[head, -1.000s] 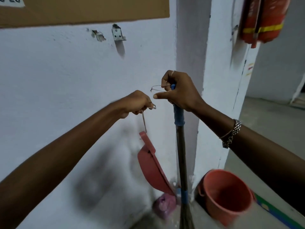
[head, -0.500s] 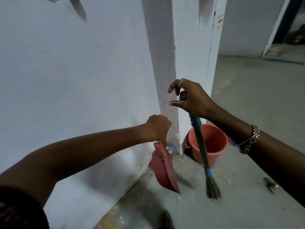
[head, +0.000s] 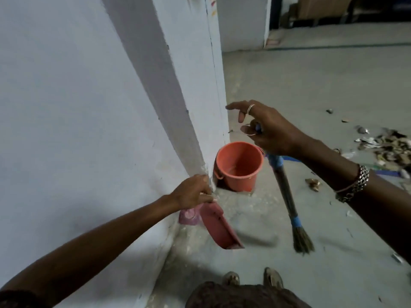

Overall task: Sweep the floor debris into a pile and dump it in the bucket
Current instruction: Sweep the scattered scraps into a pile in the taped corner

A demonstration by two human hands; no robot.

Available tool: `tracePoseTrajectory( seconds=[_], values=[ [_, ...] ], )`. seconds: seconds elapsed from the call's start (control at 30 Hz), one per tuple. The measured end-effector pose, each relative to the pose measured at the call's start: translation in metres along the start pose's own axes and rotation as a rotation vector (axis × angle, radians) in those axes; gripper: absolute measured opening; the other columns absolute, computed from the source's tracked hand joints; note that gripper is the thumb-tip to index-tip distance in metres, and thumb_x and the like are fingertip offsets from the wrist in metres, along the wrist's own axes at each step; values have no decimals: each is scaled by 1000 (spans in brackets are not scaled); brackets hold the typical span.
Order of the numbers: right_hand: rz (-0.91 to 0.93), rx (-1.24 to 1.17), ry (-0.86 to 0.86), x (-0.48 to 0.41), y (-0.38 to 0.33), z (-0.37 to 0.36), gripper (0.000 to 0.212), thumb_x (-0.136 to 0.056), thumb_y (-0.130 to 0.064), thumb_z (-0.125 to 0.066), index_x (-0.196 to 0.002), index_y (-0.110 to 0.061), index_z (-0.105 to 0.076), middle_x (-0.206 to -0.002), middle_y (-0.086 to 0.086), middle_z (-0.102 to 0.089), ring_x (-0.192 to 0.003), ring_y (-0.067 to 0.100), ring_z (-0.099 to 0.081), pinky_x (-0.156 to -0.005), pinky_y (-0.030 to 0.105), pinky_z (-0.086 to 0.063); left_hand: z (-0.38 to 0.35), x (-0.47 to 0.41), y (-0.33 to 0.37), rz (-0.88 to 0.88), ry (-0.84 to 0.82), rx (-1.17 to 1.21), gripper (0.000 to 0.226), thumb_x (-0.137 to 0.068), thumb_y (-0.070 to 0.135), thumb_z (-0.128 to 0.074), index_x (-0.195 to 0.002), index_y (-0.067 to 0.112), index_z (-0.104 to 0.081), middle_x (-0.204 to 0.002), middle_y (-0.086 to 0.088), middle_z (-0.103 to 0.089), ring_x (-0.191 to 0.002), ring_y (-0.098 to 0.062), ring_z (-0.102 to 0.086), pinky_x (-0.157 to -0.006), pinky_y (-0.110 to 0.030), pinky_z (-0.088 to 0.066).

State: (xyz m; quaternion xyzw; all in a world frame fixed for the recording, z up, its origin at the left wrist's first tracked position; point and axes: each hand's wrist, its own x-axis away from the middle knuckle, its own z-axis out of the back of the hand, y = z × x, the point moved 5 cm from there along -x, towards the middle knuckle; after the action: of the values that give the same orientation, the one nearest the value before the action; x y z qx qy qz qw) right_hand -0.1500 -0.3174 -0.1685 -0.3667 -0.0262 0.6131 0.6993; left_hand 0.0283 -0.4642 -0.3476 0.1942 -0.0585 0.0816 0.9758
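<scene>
Gripping: left hand [head: 193,192] clenched on dustpan [head: 219,230] handle, lower centre; pan hangs down-right.
Bucket [head: 241,182]: centre, at the wall corner.
Right hand [head: 271,130]: thumb and curled fingers grasp broom [head: 287,196] top, forefinger straight; shaft slants down-right.
Debris [head: 387,147]: right edge, right of the broom; right hand nearer.

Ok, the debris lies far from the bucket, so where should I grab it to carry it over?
Probably the rim of the bucket, on its right, floor-facing side, from above: it stands upright, mouth open, and the wall crowds its left. Free a hand first; the left hand holds the dustpan, the right hand the broom.
</scene>
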Motion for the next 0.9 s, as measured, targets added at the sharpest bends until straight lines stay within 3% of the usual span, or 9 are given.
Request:
tracePoseTrajectory(
  seconds=[0.17, 0.23, 0.33, 0.43, 0.53, 0.73, 0.77, 0.83, 0.9],
  values=[
    [-138, 52, 54, 28, 1, 0, 75, -91, 2, -62, -150, -33, -33, -111, -5, -53, -64, 3, -52, -63, 22, -49, -36, -5, -13, 88, -22, 640, 17, -98, 27, -65, -98, 15, -77, -110, 2, -73, -96, -11, -69, -84, -27, -54],
    [-159, 56, 78, 40, 1, 1, 73, -91, 2, -62, -151, -30, -34, -111, -4, -53, -63, 5, -52, -62, 19, -47, -51, -12, -14, 245, -46, 890, 29, -104, 26, -53, -85, 11, -69, -100, -8, -77, -84, -24, -71, -64, -26, -54],
    [-196, 62, 137, 61, 1, 1, 71, -91, 6, -61, -150, -26, -38, -107, -2, -53, -62, 7, -53, -60, 14, -43, -67, -28, -12, 462, 85, 952, 36, -104, 25, -53, -80, -1, -61, -72, -11, -69, -57, -17, -64, -40, -23, -41],
    [-257, 70, 236, 83, 6, 2, 71, -89, 10, -60, -148, -26, -41, -101, -3, -53, -57, 15, -52, -60, 15, -43, -83, -50, -12, 546, 127, 830, 39, -77, 8, -80, -65, 17, -45, -57, 1, -45, -46, -12, -49, -40, -21, -38],
    [-299, 52, 313, 102, 11, 3, 68, -90, 8, -60, -147, -24, -42, -98, -3, -52, -56, 17, -53, -61, 16, -42, -94, -73, 3, 389, -9, 436, 44, -52, 0, -83, -72, 16, -47, -65, 8, -49, -56, -9, -44, -38, -13, -30],
    [-319, 141, 429, 132, 17, 14, 54, -92, 4, -61, -142, -10, -49, -99, 4, -55, -76, 9, -55, -72, 17, -45, -135, -119, 41, 16, -176, -77, 29, -72, -6, -56, -98, 8, -57, -115, -24, -49, -105, -36, -53, -82, -36, -49],
    [-326, 164, 448, 138, 18, 16, 51, -92, 4, -61, -140, -9, -51, -99, 3, -55, -77, 10, -54, -73, 17, -44, -141, -119, 49, -13, -251, -204, 36, -72, -6, -52, -105, 2, -63, -110, -30, -56, -98, -38, -58, -75, -36, -48],
    [-346, 190, 485, 150, 23, 22, 47, -93, 4, -58, -138, -9, -53, -102, 3, -56, -73, 12, -53, -69, 19, -46, -140, -123, 68, -44, -352, -514, 31, -52, -1, -57, -79, 5, -73, -71, -24, -63, -62, -29, -61, -49, -30, -31],
    [-371, 181, 518, 163, 31, 30, 44, -96, 5, -53, -138, -9, -53, -109, 4, -57, -65, 13, -57, -60, 24, -51, -161, -145, 73, -203, -313, -593, 26, -39, -4, -72, -62, 8, -64, -54, -20, -57, -49, -28, -56, -44, -25, -33]
  ],
)
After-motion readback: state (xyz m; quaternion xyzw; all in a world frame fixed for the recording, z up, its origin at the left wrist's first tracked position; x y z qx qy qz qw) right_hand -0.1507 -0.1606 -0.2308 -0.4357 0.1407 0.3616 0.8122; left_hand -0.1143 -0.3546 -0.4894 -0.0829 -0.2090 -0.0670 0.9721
